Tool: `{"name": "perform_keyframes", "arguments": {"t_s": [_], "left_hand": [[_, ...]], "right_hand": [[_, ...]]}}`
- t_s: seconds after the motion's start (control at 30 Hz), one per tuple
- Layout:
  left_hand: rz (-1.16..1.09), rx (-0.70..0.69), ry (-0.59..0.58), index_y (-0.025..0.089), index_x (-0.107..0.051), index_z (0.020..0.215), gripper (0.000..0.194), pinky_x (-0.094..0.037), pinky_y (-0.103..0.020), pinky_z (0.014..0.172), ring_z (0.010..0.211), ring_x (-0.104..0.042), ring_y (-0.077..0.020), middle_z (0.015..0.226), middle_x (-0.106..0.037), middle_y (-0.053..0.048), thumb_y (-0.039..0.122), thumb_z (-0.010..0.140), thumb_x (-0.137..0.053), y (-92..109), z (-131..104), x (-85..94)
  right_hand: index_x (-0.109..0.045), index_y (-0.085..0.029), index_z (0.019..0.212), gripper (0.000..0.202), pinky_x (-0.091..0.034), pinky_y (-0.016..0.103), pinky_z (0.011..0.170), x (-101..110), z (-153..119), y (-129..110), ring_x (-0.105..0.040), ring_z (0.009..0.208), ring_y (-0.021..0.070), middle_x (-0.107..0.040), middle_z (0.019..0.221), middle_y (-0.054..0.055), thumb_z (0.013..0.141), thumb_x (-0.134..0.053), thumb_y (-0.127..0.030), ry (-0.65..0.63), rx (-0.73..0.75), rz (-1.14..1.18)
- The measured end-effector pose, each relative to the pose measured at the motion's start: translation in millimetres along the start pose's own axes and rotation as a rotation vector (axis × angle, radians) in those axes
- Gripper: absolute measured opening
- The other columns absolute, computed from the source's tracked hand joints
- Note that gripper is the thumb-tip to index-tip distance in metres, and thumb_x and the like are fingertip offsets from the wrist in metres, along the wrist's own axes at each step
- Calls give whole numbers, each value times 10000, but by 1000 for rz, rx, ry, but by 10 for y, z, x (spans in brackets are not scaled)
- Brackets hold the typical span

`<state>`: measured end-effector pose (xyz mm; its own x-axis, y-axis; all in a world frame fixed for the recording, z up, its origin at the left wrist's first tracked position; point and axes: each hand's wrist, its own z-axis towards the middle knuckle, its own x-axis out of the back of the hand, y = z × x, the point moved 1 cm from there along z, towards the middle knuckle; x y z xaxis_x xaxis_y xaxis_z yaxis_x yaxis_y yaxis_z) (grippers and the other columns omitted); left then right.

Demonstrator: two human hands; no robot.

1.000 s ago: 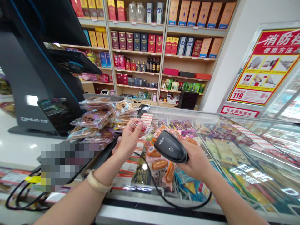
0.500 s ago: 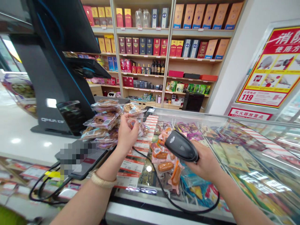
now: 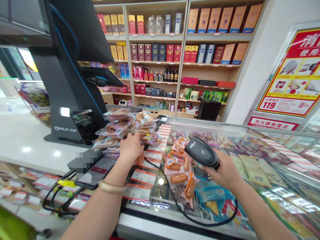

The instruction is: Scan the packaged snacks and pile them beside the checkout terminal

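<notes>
My right hand [image 3: 223,168] is wrapped round a black barcode scanner [image 3: 202,152] held over the glass case. Below the scanner, several orange packaged sausages [image 3: 178,178] lie on the glass, with the scanner's black cable [image 3: 172,195] looping past them. My left hand [image 3: 131,146] is at the front of a pile of wrapped round biscuits [image 3: 116,129]; its fingers are curled and partly hidden. An orange sausage pack [image 3: 140,159] shows just under that hand, and I cannot make out whether it is gripped.
A black register stand [image 3: 72,96] rises from the white counter [image 3: 27,146] at left. A phone-like device [image 3: 96,171] with cables lies near my left forearm. Price labels [image 3: 142,176] run along the glass case. Shelves of boxes and bottles [image 3: 155,36] stand behind, and a red poster [image 3: 292,73] hangs right.
My left hand has moved down and toward me, from the upper side of the biscuit pile to its front. The scanner has stayed in my right hand. The view has shifted slightly.
</notes>
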<state>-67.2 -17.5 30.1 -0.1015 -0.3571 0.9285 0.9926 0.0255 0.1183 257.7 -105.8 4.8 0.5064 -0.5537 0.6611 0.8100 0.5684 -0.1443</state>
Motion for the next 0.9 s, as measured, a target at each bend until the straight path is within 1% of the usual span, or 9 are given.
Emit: {"name": "perform_keyframes", "arguments": {"t_s": [0.1,0.2,0.27,0.37,0.43,0.5,0.6,0.73,0.9], "left_hand": [[-1,1,114,184,-601,1107,375,-459,-456,857,1003,-612,-342,1055,-601,-162,289,748,-628,41,-3,32],[-222,-109,199,197,-631,1025,287,-473,-426,871,984,-613,-296,1016,-621,-120,272,747,-626,143,-8,-12],[-462,-339,129,206,-639,1032,304,-486,-382,892,990,-620,-248,1038,-649,-88,209,729,-625,247,-33,-101],[-685,-730,-98,225,-648,1136,456,-464,-359,982,1104,-610,-218,1171,-669,-71,101,701,-591,400,-122,-256],[-717,-854,-223,239,-632,1216,561,-433,-372,1037,1179,-588,-218,1264,-647,-74,46,697,-544,458,-182,-334],[-706,-884,-295,253,-600,1278,632,-407,-389,1071,1230,-560,-216,1328,-613,-75,16,699,-510,476,-215,-383],[-636,-843,-310,259,-581,1300,638,-409,-392,1066,1230,-557,-212,1337,-605,-74,14,717,-498,463,-207,-438],[-508,-729,-253,222,-626,1209,547,-480,-356,946,1053,-637,-224,1153,-688,-84,33,706,-528,454,-156,-524],[-407,-747,-230,231,-717,1044,391,-487,-313,866,925,-652,-215,977,-705,-70,85,726,-544,460,-119,-528]], "right_hand": [[-605,-197,1009,242,-514,313,676,15,17,-3,-659,763,224,-696,866,81,785,-527,-251,12,5,5],[-605,-185,1011,239,-516,309,673,33,35,-14,-664,772,224,-699,879,90,793,-530,-249,22,10,14],[-605,-186,948,185,-505,300,636,40,42,-15,-649,719,212,-687,824,79,795,-525,-251,23,-2,14],[-599,-190,893,150,-493,295,611,37,42,-4,-626,678,203,-669,772,67,778,-516,-241,28,-24,10],[-603,-188,921,180,-498,301,635,29,38,4,-631,705,208,-676,802,73,770,-520,-240,25,-31,9],[-605,-188,952,208,-501,303,657,21,33,8,-635,731,210,-682,829,75,767,-527,-242,18,-33,10],[-605,-196,926,185,-492,294,649,14,31,5,-629,724,206,-676,810,68,764,-530,-245,6,-35,7],[-601,-203,911,166,-495,296,654,17,41,-3,-629,728,207,-677,810,66,772,-521,-243,-3,-30,7],[-598,-203,957,205,-512,306,695,11,49,-1,-653,775,217,-699,866,72,768,-524,-229,-5,-25,20]]}}
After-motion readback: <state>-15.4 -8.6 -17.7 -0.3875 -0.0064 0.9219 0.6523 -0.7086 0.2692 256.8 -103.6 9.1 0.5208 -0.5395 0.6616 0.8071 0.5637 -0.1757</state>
